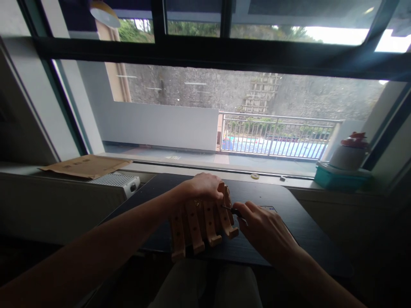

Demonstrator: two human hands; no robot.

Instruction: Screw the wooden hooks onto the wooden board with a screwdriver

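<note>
A wooden rack with several curved hooks (210, 224) rests on the dark table, its upturned hook ends toward my lap. Screw holes dot the flat faces of the hooks. My left hand (207, 186) is closed over the far end of the rightmost hook, the thumb pressing on its face. In my right hand (261, 222) is a screwdriver (236, 211) with a dark handle, pointing left. Its thin shaft reaches the rightmost hook; whether the tip sits in a hole is too small to tell. Small brass-coloured bits (197, 203) lie among the hooks.
Under my right hand lies a flat dark-edged object (269, 208), partly hidden. Beyond the black table (154, 188), the window sill holds a tape roll (254, 176) and a teal box (337, 177). At left, a brown envelope (86, 166) lies over a white radiator (120, 182).
</note>
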